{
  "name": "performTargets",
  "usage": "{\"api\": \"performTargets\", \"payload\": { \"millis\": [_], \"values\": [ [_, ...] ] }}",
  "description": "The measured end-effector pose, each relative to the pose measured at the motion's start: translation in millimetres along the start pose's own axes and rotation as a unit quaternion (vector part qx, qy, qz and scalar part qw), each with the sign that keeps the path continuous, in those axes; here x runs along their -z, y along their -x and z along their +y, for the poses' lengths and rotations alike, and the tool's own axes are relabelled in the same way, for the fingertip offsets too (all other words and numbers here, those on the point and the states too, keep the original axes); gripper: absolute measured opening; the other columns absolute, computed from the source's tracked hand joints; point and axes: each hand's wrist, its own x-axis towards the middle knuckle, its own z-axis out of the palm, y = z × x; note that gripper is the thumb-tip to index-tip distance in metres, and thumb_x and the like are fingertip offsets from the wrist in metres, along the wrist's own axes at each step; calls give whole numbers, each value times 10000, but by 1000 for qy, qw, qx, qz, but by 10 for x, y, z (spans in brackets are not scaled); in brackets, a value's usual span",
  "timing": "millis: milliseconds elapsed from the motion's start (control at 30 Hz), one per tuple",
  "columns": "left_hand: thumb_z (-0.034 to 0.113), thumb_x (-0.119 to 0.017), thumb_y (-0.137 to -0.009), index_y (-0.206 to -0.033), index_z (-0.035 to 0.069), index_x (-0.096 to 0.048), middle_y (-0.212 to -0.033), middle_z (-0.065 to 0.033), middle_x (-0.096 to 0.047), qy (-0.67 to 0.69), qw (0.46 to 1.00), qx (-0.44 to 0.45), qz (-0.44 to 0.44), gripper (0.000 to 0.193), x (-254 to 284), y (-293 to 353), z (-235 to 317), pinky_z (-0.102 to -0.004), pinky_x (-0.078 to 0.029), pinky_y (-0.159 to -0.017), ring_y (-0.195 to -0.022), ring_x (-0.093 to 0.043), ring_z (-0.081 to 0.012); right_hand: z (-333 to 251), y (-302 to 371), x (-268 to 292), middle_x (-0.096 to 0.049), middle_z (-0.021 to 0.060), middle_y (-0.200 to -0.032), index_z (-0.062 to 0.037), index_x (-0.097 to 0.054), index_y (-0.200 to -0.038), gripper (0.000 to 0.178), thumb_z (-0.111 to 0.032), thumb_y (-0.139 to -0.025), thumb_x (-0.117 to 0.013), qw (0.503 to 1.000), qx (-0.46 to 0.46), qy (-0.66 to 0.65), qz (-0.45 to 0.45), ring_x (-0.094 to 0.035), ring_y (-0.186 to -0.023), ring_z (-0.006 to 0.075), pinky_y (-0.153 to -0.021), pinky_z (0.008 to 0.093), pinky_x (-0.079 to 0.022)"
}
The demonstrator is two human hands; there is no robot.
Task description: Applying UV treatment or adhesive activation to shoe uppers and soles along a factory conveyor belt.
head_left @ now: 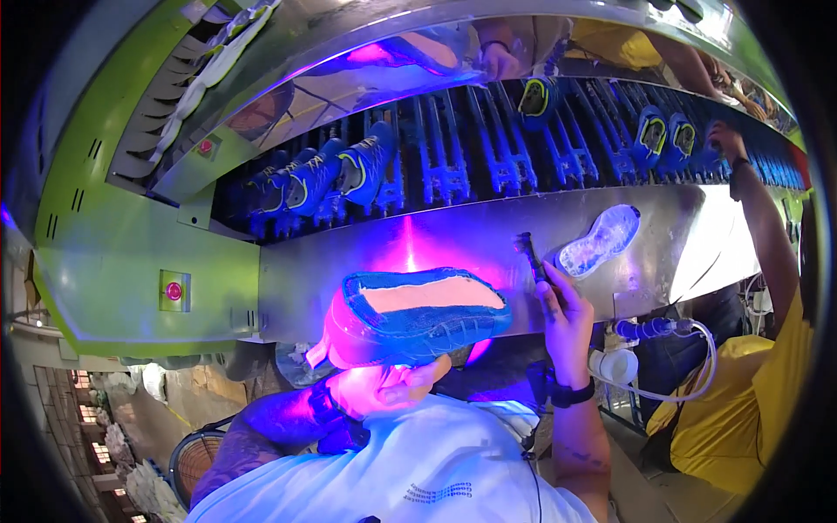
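Note:
My left hand (pixel 397 385) is closed round a blue shoe upper (pixel 410 344) from below. The upper is turned bottom up, so its pale, long inner bottom panel and blue border show; pink and purple light falls on its heel end. Between the fingers and thumb of my right hand (pixel 565 318) is a small dark brush-like tool (pixel 528 254), its tip pointing up and away. The tool is apart from the upper. Just beyond my right hand a pale shoe sole (pixel 600 241) lies on the metal ledge (pixel 331 270).
Beyond the ledge runs a rack conveyor (pixel 445 161) carrying several blue shoes (pixel 362 166). A green machine housing (pixel 131 261) with a red button (pixel 174 291) stands left. At right, a co-worker's hand (pixel 725 139) reaches to the conveyor. A white hose (pixel 702 375) hangs below the ledge.

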Motion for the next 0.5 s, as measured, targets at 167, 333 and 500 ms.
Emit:
{"api": "performTargets", "payload": {
  "millis": [167,333,500],
  "values": [
    [627,-515,-985,-1258,92,-614,-1143,-91,-626,-177,919,-247,251,608,-535,241,122,-391,-544,-793,-919,-645,-190,-145,251,-11,-629,-44,-879,-9,-665,-1310,338,-121,-991,-674,993,110,12,30,-480,-729,18,-603,198,-354],
    [237,-758,-904,-1313,97,-549,-1340,-123,-555,-826,420,-346,148,481,-228,909,703,-563,-466,-1047,-1253,-582,-326,-775,557,-132,-674,30,-953,-8,-654,-1310,347,-69,-970,-684,991,132,3,7,-585,-809,81,-713,238,-463],
    [84,-785,-746,-1235,92,-576,-1289,-164,-579,-777,68,-622,-65,532,-571,1001,1044,-583,-554,-930,-1164,-612,-456,-1425,812,-380,-721,161,-1061,3,-684,-1227,321,-12,-907,-703,946,317,66,-17,-700,-927,259,-833,331,-533]
  ]
}}
